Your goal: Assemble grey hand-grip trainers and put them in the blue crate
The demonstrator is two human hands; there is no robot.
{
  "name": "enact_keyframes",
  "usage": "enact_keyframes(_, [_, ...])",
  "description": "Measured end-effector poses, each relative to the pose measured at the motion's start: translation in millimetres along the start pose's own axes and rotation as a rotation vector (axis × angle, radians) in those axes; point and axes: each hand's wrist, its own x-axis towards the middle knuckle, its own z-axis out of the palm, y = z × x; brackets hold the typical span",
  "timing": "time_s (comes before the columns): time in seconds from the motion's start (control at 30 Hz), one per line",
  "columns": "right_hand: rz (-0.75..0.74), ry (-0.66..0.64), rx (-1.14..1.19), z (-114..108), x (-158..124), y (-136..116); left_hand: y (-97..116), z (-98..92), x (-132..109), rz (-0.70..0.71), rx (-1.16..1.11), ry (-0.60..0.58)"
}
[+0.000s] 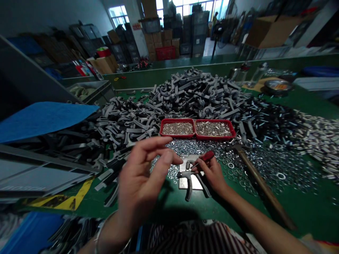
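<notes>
My left hand (141,176) is raised in the foreground, thumb and fingers apart, with nothing visible between them. My right hand (215,175) grips a screwdriver with a red handle (208,155), its thin shaft slanting down to the left. Under that shaft lies a plier-like tool (189,187) with two grey-and-black handles spread apart and a coil spring (188,165) near its top. The tool rests on a metal plate (196,183). My right fingertips are close to its right handle; whether they touch it I cannot tell.
Two red trays (195,137) of small metal pins stand behind the plate. Beyond rises a heap of grey handle parts (196,91). A hammer (261,183) lies at right among scattered metal rings (238,173). Grey crates (47,173) stand at left.
</notes>
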Motion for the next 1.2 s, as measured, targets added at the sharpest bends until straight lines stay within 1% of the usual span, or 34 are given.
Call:
enact_keyframes(0.07, [-0.012,-0.003,-0.011,0.6,-0.2,-0.9,-38.6,17.6,-5.7,-0.034,0.155,-0.157])
enact_keyframes(0.1, [-0.016,-0.007,-0.018,0.2,-0.5,-1.1,-60.7,28.3,-10.9,-0.05,0.248,-0.266])
enact_keyframes(0.13, [-0.02,-0.012,-0.025,-0.5,-0.8,-1.0,-82.4,39.4,-17.3,-0.061,0.326,-0.303])
enact_keyframes(0.2, [-0.026,-0.022,-0.037,-2.0,-1.5,0.0,-117.9,60.0,-30.9,-0.09,0.435,-0.323])
enact_keyframes(0.23, [-0.027,-0.026,-0.042,-2.6,-1.7,1.0,-129.9,68.1,-36.7,-0.105,0.473,-0.325])
enact_keyframes(0.3, [-0.032,-0.034,-0.049,-3.0,-1.8,3.5,-141.7,78.6,-43.9,-0.131,0.515,-0.335])
enact_keyframes(0.37, [-0.034,-0.038,-0.058,-2.8,-1.5,6.1,-142.0,82.0,-44.7,-0.143,0.526,-0.348])
enact_keyframes(0.5, [-0.045,-0.047,-0.081,-1.8,-0.3,8.1,-135.7,79.9,-38.4,-0.147,0.518,-0.376])
enact_keyframes(0.7, [-0.046,-0.055,-0.115,-0.6,1.0,4.8,-137.4,79.4,-35.6,-0.143,0.513,-0.409])
enact_keyframes(0.77, [-0.059,-0.054,-0.2,-0.9,0.7,5.0,-137.6,79.0,-35.2,-0.137,0.509,-0.422])
enact_keyframes(0.87, [-0.116,-0.041,-0.408,-0.8,-1.5,3.6,-138.2,78.5,-35.0,-0.13,0.511,-0.424])
enact_keyframes(0.93, [-0.157,-0.073,-0.539,0.6,-2.2,-0.6,-139.1,78.7,-35.7,-0.124,0.515,-0.42])
enact_keyframes(1.0, [-0.185,-0.139,-0.615,2.8,0.9,-7.5,-139.6,79.4,-36.6,-0.117,0.519,-0.415])
enact_keyframes(1.03, [-0.188,-0.16,-0.611,3.8,4.4,-11.5,-139.6,79.9,-36.9,-0.116,0.524,-0.412])
enact_keyframes(1.07, [-0.165,-0.178,-0.545,4.4,9.3,-15.3,-139.3,80.2,-37.2,-0.118,0.53,-0.409])
enact_keyframes(1.2, [0.043,-0.258,-0.1,-0.5,34.4,-23.8,-137.0,80.4,-36.7,-0.133,0.531,-0.407])
